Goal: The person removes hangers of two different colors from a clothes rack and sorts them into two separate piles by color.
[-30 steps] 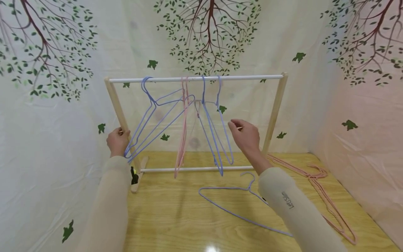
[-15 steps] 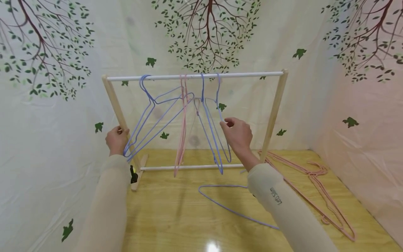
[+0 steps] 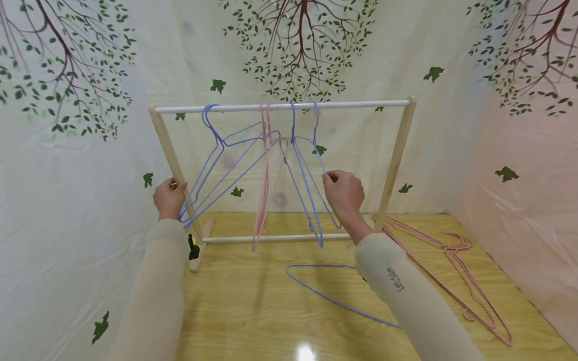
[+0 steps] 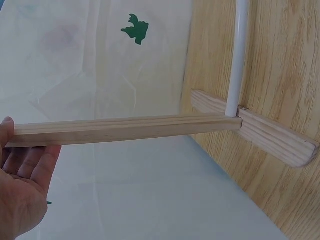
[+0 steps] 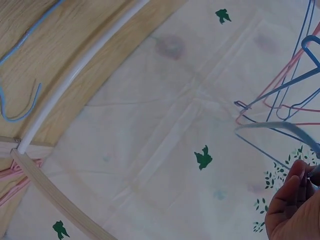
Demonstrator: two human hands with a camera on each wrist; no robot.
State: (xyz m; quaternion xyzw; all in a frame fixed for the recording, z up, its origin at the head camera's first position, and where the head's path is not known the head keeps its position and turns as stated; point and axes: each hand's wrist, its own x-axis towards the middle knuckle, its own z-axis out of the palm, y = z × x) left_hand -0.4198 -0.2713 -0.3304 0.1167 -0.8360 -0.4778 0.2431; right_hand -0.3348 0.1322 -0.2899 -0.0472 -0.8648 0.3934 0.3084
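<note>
A small rack with a white top rod [image 3: 361,105] stands ahead, several hangers hooked on it. My left hand [image 3: 169,199] grips its left wooden post [image 3: 163,138]; in the left wrist view the fingers [image 4: 44,167] lie behind the post and the thumb in front. The rightmost blue hanger [image 3: 319,158] hangs edge-on from the rod, and my right hand [image 3: 345,195] pinches its sloping arm between thumb and fingers. The hand partly hides that hanger. Left of it hang another blue hanger [image 3: 309,198], pink hangers [image 3: 266,165] and a blue pair [image 3: 218,138].
One blue hanger [image 3: 334,300] lies on the wood-grain table [image 3: 253,321], partly under my right forearm. Several pink hangers [image 3: 451,247] lie stacked at the right. A black clip [image 3: 193,248] sits by the left foot, and a white lower rod [image 3: 271,238] joins the posts.
My right hand has moved left to the rightmost blue hanger and taken hold of its arm; the hanger's lower end has swung slightly right. My left hand keeps its grip on the post.
</note>
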